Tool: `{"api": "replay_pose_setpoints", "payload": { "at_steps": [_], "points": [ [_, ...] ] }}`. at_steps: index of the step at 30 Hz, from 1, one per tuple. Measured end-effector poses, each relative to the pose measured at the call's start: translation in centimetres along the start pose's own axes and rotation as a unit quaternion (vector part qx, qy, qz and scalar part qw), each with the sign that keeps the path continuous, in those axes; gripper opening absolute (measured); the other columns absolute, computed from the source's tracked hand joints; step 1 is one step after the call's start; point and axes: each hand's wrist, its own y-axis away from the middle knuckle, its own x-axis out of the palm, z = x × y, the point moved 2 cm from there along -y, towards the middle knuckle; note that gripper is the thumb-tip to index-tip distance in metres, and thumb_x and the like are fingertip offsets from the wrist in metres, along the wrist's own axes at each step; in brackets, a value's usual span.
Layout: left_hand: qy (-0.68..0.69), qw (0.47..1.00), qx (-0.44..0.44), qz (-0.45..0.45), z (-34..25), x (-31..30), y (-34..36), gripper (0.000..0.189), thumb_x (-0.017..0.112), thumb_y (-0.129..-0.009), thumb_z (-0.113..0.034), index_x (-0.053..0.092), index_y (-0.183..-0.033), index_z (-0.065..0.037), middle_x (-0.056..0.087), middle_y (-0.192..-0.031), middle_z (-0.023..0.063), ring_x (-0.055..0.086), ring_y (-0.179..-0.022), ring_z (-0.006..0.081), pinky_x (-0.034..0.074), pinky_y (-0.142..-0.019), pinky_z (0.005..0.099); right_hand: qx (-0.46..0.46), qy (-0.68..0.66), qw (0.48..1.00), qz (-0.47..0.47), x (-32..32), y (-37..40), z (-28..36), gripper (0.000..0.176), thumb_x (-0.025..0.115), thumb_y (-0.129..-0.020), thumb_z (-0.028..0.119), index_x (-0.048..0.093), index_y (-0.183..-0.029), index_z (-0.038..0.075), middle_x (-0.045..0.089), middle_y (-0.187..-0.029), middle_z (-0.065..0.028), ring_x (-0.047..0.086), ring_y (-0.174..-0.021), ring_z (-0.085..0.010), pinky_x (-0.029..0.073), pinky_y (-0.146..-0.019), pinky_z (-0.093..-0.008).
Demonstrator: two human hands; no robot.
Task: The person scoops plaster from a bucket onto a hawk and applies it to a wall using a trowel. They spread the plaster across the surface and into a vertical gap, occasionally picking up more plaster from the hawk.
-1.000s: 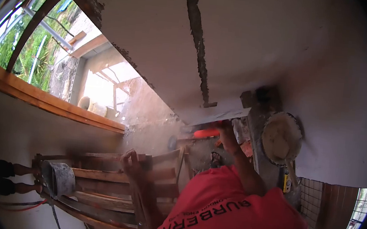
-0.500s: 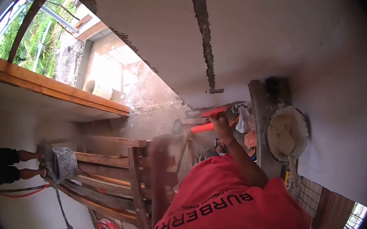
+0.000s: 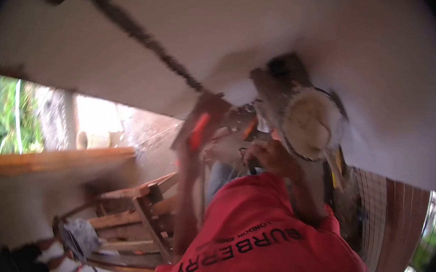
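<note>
Grip of the left hand (image 3: 188,151), too blurred to tell, now meets the orange-handled tool (image 3: 198,127).

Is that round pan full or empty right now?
Not empty: a pale mass covers most of the inside of the round pan, nearly to its dark rim. Motion blur hides how deep it lies.

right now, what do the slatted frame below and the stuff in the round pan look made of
Slatted frame: bare, unfinished wood, judging by brown tone and rough planks. Pan contents: probably wet plaster or mortar, a pale matte heap; motion blur leaves it open.
</note>
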Motion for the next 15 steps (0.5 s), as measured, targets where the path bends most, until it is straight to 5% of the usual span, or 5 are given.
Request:
{"api": "replay_pose_setpoints", "payload": {
  "at_steps": [2,4,6,11,15],
  "points": [
    [-0.026,0.994,-0.106,0.028,-1.3,-2.3,-0.8,0.037,0.055,-0.091,-0.008,0.05,-0.127,-0.004,0.056,-0.116,0.0207,0.057,-0.104,0.0343,0.045,-0.092,0.0428,0.137,0.371,0.899,-0.189,-3.6,7.1,2.3,0.029,0.046,-0.099,0.021,0.054,-0.122,0.005,0.063,-0.105,-0.0197,0.06,-0.101,-0.0338,0.049,-0.084,-0.0452],
    [0.027,0.988,-0.148,0.034,-2.0,-4.3,-1.8,0.028,0.057,-0.094,-0.014,0.054,-0.118,-0.001,0.059,-0.11,0.0182,0.057,-0.102,0.0302,0.045,-0.091,0.0419,0.318,0.373,0.791,-0.366,-7.7,11.2,3.3,0.027,0.045,-0.098,0.018,0.054,-0.12,0.006,0.063,-0.109,-0.0208,0.059,-0.104,-0.0381,0.048,-0.086,-0.0498],
    [0.065,0.991,-0.116,-0.006,-2.3,-5.3,-2.4,0.028,0.058,-0.097,-0.024,0.055,-0.112,-0.001,0.059,-0.103,0.0136,0.057,-0.095,0.0263,0.047,-0.086,0.0397,0.579,0.314,0.703,-0.269,-9.7,15.8,2.0,0.037,0.055,-0.092,0.022,0.052,-0.121,-0.001,0.059,-0.12,-0.0264,0.057,-0.111,-0.0404,0.048,-0.089,-0.0498],
    [0.161,0.973,-0.163,0.026,-3.0,-3.8,-5.3,0.02,0.057,-0.097,-0.019,0.058,-0.11,-0.003,0.058,-0.096,0.0089,0.054,-0.074,0.0174,0.047,-0.068,0.0329,0.657,0.192,0.677,-0.269,-5.9,21.4,-3.5,0.06,0.06,-0.086,0.036,0.048,-0.127,-0.007,0.065,-0.107,-0.0268,0.064,-0.101,-0.0392,0.051,-0.087,-0.048],
    [0.204,0.973,-0.052,0.097,-3.0,-0.1,-7.9,0.033,0.047,-0.102,-0.033,0.055,-0.116,-0.004,0.056,-0.083,0.0051,0.05,-0.065,0.0121,0.043,-0.062,0.0283,0.704,0.03,0.679,-0.205,-4.8,19.1,-3.0,0.053,0.061,-0.084,0.042,0.063,-0.112,-0.004,0.07,-0.086,-0.0229,0.07,-0.085,-0.0363,0.054,-0.075,-0.0489]
  ]
}}
